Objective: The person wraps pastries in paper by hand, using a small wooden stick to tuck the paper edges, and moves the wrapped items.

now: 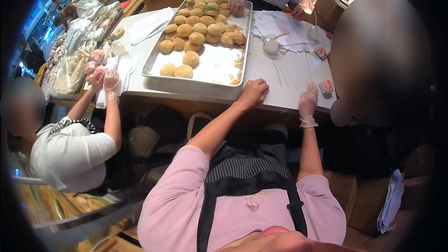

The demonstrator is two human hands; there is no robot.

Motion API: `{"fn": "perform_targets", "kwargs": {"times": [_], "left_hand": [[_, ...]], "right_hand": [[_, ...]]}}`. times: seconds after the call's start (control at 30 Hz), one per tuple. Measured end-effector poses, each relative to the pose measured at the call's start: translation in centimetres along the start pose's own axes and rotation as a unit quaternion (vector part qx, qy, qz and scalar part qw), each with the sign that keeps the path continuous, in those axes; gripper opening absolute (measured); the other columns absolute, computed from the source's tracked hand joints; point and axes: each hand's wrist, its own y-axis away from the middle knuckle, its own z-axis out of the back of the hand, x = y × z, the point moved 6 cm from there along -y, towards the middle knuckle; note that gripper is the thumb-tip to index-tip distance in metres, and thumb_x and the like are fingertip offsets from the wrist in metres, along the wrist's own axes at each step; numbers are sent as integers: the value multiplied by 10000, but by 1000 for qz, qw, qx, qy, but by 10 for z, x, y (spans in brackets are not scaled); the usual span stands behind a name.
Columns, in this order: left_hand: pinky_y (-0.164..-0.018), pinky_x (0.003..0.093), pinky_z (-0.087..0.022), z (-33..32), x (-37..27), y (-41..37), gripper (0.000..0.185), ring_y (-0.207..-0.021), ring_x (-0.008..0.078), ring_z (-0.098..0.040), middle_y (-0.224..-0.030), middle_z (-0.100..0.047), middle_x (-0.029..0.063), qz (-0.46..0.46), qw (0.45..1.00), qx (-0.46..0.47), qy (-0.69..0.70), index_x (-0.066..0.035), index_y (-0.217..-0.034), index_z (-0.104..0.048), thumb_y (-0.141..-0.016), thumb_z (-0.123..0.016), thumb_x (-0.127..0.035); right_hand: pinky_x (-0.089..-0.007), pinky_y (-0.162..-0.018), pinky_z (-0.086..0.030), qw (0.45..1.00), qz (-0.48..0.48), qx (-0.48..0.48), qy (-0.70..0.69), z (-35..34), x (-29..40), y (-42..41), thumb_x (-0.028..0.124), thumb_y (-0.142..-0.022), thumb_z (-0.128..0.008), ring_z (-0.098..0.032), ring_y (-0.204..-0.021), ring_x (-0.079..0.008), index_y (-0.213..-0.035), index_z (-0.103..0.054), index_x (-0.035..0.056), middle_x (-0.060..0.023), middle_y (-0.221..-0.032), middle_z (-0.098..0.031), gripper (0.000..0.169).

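Observation:
My left hand (256,91) is bare and rests on the front edge of the white table (280,89), fingers curled in, no object visible in it. My right hand (308,99) wears a clear plastic glove and hovers blurred at the table edge, fingers stretched out, seemingly holding nothing. Just right of it sits a small wrapped item (326,86) in white paper with red print. Up and left of my left hand is a large metal baking tray (196,81), partly filled with round golden baked buns (199,28); a green piece (210,8) lies among them.
A white jar (270,44) holding a wooden stick stands beside loose paper sheets (280,24). Across the table, a person's gloved hand (236,1) reaches into the tray. At left, another person's gloved hand (112,82) works near wrapped items (98,56). A person leans in closely at right.

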Motion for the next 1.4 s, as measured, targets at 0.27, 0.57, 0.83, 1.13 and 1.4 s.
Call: {"fn": "perform_targets", "kwargs": {"times": [0.27, 0.57, 0.83, 1.13, 1.4], "left_hand": [[-770, 374, -442, 3, -17, 1, 45, -808, 273, -604, -866, -620, 87, -16, 999, -25, -32, -51, -834, -631, -798, -606, -65], [-798, 374, -429, 6, -19, -4, 73, -841, 277, -598, -915, -620, 89, 7, 999, -1, -45, -38, -885, -632, -835, -622, -90], [-836, 355, -415, 6, -21, -5, 114, -870, 247, -587, -940, -602, 75, 20, 998, 8, -54, -48, -917, -612, -809, -635, -72], [-846, 361, -423, 4, -15, -4, 151, -890, 255, -591, -989, -612, 86, 41, 997, 32, -62, -55, -947, -617, -800, -648, -74], [-835, 357, -420, -5, -16, -2, 122, -851, 264, -581, -953, -587, 93, 2, 998, 4, -65, -41, -896, -584, -783, -622, -66]], "right_hand": [[-421, -895, -444, 995, 38, 51, -79, -18, 58, -12, 65, -821, -632, -561, -1051, -303, -1079, -625, 58, -103, -1100, -617, 257], [-409, -943, -440, 987, 36, 20, -153, -76, 20, -117, 117, -795, -696, -526, -1111, -332, -1164, -581, 46, -145, -1183, -582, 393], [-451, -1037, -382, 976, 80, 201, -7, -160, 14, -218, 446, -716, -765, -486, -1227, -362, -1357, -455, 63, -172, -1292, -536, 808], [-448, -714, -522, 984, 126, 125, 14, -207, 10, -230, 168, -903, -468, -663, -857, -312, -1052, -630, 164, -115, -920, -664, 220], [-459, -696, -531, 988, 83, 117, 63, -235, -46, -234, 280, -935, -468, -675, -827, -335, -1054, -673, 204, -103, -931, -697, 249]]}}
